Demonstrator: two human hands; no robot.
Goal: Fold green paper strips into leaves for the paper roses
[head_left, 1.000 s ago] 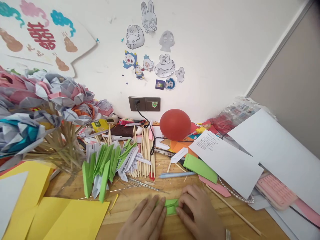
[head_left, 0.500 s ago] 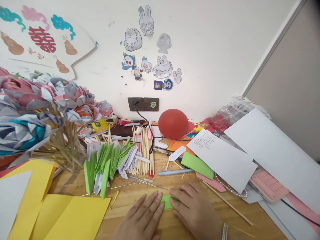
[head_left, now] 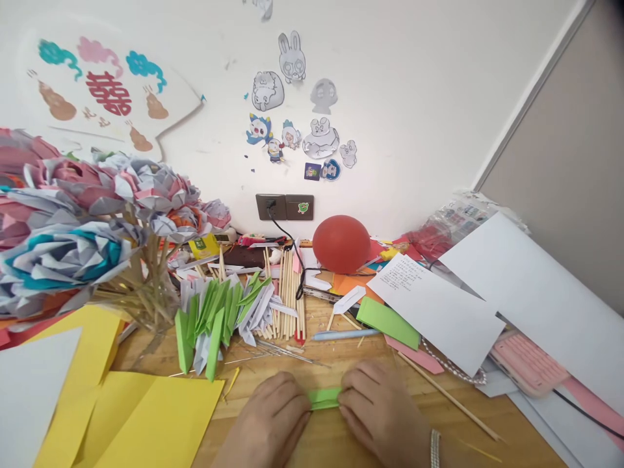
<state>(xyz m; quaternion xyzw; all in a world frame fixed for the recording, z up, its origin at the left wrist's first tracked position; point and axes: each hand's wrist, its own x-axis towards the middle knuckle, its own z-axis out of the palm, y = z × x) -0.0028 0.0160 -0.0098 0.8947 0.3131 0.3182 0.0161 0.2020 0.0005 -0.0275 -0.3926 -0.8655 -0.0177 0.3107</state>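
A narrow folded strip of green paper [head_left: 324, 398] lies near the front of the wooden table, spanning the gap between my hands. My left hand [head_left: 273, 416] has its fingers curled closed on the strip's left end. On the opposite end, the fingers of my right hand [head_left: 377, 406] are pinched together, with a bracelet at that wrist. Both ends of the strip are hidden under my fingers. Beyond my hands lie thin metal wires [head_left: 287, 351] and a light blue pen [head_left: 345, 335].
Folded green and white paper pieces [head_left: 214, 318] stand left of wooden sticks [head_left: 287, 292]. Paper flowers [head_left: 73, 253] and yellow paper [head_left: 160, 416] fill the left side. A red balloon [head_left: 341, 244] sits by the wall. White sheets [head_left: 433, 312] and a pink keyboard [head_left: 529, 361] are on the right.
My fingers were stretched flat over the green paper and have curled to grip its ends. My hands are slightly farther apart, and the strip looks narrower. The camera view has shifted a little.
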